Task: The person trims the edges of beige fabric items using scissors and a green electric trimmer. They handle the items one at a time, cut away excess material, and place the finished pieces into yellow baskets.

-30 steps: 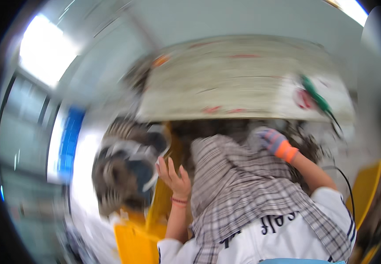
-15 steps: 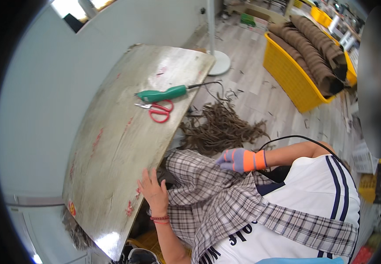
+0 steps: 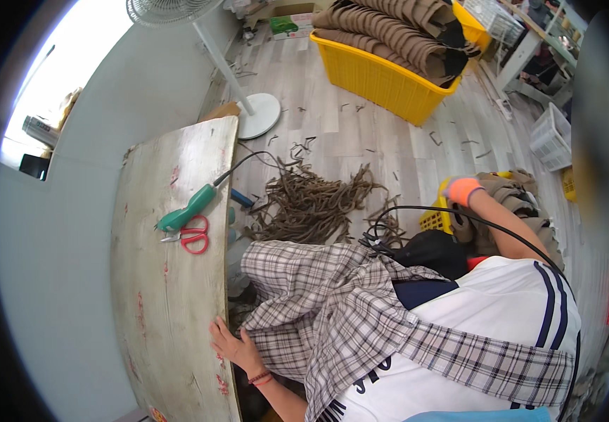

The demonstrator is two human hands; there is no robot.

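My left hand (image 3: 234, 344), bare with red bracelets at the wrist, lies open with its fingers on the table's edge. My right hand (image 3: 462, 190), in a grey and orange glove, reaches out to the right, at the rim of a yellow basket (image 3: 437, 219). Its fingers are mostly hidden, so their grip does not show. Beside it, brown fabric pieces (image 3: 505, 197) are heaped in and around that basket. On the worn wooden table (image 3: 178, 302) lie a green corded handheld tool (image 3: 188, 209) and red-handled scissors (image 3: 195, 235). A plaid cloth (image 3: 304, 281) covers my lap.
A pile of brown fabric strips (image 3: 311, 204) covers the floor beyond my lap. Farther off stand a white fan (image 3: 259, 116) and a large yellow crate (image 3: 375, 77) holding rolled brown material (image 3: 396, 35). A black cable (image 3: 452, 209) crosses near my right arm.
My right hand has gone from over my lap out to the yellow basket on the right. My left hand stays at the table's edge. The view has turned to the right.
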